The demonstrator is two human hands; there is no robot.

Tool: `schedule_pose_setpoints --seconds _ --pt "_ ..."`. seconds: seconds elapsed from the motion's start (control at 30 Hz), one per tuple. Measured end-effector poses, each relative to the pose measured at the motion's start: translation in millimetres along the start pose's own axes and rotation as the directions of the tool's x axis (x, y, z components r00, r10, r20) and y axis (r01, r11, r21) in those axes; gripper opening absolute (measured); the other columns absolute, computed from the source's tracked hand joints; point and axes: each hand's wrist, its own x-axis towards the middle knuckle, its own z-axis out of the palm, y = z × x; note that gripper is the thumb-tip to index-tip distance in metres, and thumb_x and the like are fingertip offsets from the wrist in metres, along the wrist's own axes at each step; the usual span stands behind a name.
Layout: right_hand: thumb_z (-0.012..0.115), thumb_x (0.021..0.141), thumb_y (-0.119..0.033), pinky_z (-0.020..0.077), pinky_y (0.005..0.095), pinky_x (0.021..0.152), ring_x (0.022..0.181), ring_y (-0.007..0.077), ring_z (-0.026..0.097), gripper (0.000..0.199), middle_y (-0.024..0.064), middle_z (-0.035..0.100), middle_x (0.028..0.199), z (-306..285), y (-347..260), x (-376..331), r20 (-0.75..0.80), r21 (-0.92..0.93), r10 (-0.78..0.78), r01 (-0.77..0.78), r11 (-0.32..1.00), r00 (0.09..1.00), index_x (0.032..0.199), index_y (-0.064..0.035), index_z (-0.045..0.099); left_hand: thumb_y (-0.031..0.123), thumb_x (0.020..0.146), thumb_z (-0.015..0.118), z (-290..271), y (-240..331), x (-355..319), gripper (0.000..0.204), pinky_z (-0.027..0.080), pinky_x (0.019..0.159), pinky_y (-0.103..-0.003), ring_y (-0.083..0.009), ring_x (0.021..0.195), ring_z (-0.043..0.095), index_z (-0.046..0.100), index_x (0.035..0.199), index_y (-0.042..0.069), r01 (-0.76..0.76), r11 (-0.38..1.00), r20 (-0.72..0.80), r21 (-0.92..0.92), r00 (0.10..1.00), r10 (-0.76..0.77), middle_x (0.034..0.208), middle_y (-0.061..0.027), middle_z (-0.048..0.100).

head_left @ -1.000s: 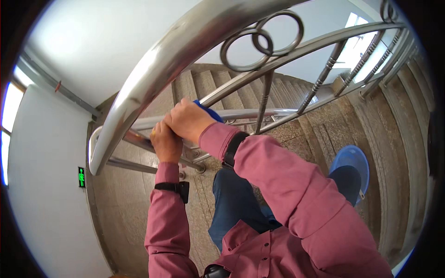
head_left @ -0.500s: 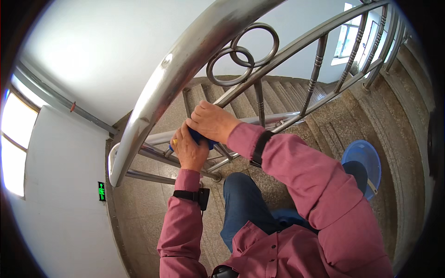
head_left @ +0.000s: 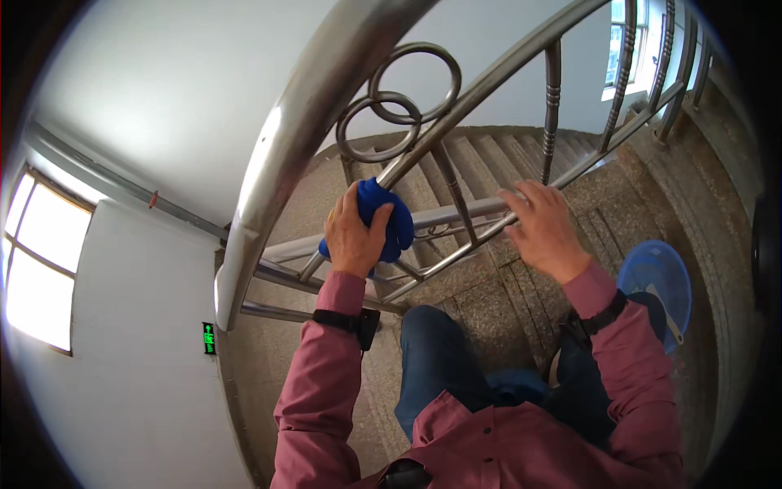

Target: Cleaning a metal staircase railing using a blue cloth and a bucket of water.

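Left hand (head_left: 355,236), centre-left of frame, fingers closed round a bunched blue cloth (head_left: 383,216), pressing it vs. the lower steel rail (head_left: 456,213) of a stair railing. Cloth sits just left of centre, right below the two linked ring ornaments (head_left: 399,102), wrapped partly over the rail where a diagonal bar meets it. A bit of yellow shows at the cloth's left edge, too small to tell what.

Right hand (head_left: 544,228), centre-right, fingers spread open and laid on the same rail, palm down, holding nothing; well apart from the cloth, w/ a thin baluster (head_left: 453,196) between the two hands.

Big polished handrail (head_left: 314,122) sweeps from top centre down to mid-left, ending near a black wristband (head_left: 350,320) on the left wrist. Another dark band on the right wrist (head_left: 599,314). Both sleeves dusty pink; blue jeans in lower centre.

Lower right: blue plastic basin (head_left: 656,281) on the speckled stone landing (head_left: 497,301), something pale inside, can't tell what. Steps (head_left: 489,159) run up behind the railing toward upper centre. Twisted upright bar (head_left: 552,106) upper right, window (head_left: 623,41) at top right. Bright window (head_left: 41,269) at left edge, small green lit sign (head_left: 209,337) on the white wall lower left, grey pipe (head_left: 122,191) across the wall upper left.
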Motion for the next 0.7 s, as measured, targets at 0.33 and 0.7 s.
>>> schedule_pose_setpoints --seconds 0.33,0.7 --pt "0.083 0.085 -0.009 0.0419 0.0527 0.116 0.136 0.0403 0.057 0.064 0.0177 0.059 0.144 6.6 6.5 -8.4 0.055 0.231 -0.011 -0.002 0.973 0.998 0.145 -0.0095 0.062 0.052 0.097 0.074 4.9 52.3 32.2 0.070 0.052 0.100 -0.054 -0.0472 0.115 0.068 0.060 0.142 0.000 -0.062 0.998 0.036 -0.005 0.997 0.062 0.122 -0.0253 0.071" --pt "0.083 0.085 -0.007 0.0489 0.0512 0.111 0.132 0.0405 0.060 0.063 0.0187 0.060 0.142 -0.4 3.3 -13.6 0.113 0.290 0.011 -0.044 0.956 0.994 0.144 -0.0084 0.063 0.058 0.100 0.071 -10.3 64.8 67.9 0.078 0.051 0.109 -0.048 -0.0418 0.130 0.066 0.056 0.156 0.005 -0.020 0.982 0.280 -0.186 0.957 0.073 0.140 -0.0267 0.067"
